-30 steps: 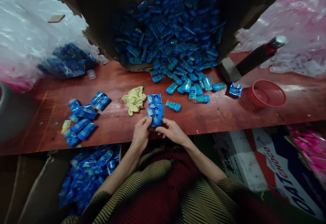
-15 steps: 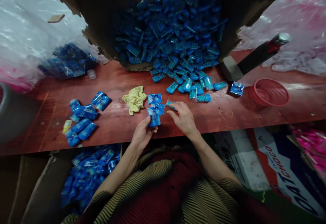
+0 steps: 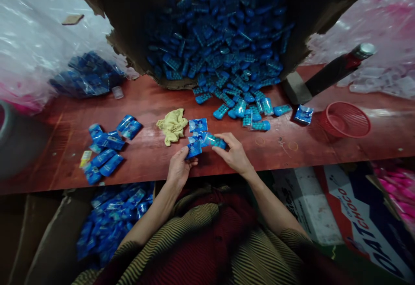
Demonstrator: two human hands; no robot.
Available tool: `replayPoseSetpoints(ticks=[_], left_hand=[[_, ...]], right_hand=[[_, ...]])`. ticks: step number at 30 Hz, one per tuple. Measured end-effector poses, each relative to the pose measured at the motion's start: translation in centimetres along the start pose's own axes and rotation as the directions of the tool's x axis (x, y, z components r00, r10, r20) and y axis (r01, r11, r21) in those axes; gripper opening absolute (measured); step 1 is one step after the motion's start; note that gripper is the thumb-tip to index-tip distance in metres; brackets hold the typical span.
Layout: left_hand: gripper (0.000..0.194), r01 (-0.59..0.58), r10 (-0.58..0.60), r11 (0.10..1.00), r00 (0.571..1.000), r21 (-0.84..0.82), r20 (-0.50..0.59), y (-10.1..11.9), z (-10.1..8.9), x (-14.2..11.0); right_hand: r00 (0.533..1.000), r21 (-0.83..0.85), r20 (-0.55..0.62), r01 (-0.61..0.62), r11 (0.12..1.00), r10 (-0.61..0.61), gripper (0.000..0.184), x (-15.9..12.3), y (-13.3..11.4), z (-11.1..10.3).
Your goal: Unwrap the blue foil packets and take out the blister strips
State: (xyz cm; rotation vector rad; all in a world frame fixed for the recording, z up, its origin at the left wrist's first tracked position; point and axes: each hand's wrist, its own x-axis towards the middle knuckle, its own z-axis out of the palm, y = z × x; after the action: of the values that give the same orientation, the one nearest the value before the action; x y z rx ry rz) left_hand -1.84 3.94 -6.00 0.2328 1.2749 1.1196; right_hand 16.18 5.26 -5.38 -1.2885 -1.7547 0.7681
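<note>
Left hand (image 3: 179, 166) pinching blue sleeve (image 3: 194, 150), print unreadable, right hand (image 3: 236, 153) gripping bead-filled container (image 3: 216, 141), partly finger-hidden

Dim overall on my feed; glare at 10 o'clock, deep shadow at 12, edges stretched, hands slightly soft.

From here I see a long reddish-brown desk (image 3: 145, 164) running across under the hands, its surface scuffed and shiny in patches. Past the hands, a torn-edged cardboard box (image 3: 126, 30) gapes open, dark inside. Cloudy plastic sheeting (image 3: 35, 13) rises beyond them on the left, with more on the far right. Below the desk, right of the hands, a printed carton (image 3: 359, 220) leans over green floor (image 3: 343, 257). The light is dim, with pale glare on the plastic.
</note>
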Motion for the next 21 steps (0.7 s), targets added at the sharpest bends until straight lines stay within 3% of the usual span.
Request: replayPoseSetpoints(ticks=[9, 21], left_hand=[[0.015, 0.001, -0.001, 1.000, 1.000, -0.031, 0.000, 0.0, 0.4, -0.2], [0.030, -0.040, 0.038, 0.999, 0.992, 0.016, 0.119, 0.4, 0.1, -0.1]], right_hand=[[0.996, 0.001, 0.050, 0.069, 0.998, -0.069, 0.030, -1.3, -1.2, 0.5], [0.987, 0.016, 0.137, 0.084, 0.996, -0.085, 0.032, -1.2, -1.4, -0.4]])
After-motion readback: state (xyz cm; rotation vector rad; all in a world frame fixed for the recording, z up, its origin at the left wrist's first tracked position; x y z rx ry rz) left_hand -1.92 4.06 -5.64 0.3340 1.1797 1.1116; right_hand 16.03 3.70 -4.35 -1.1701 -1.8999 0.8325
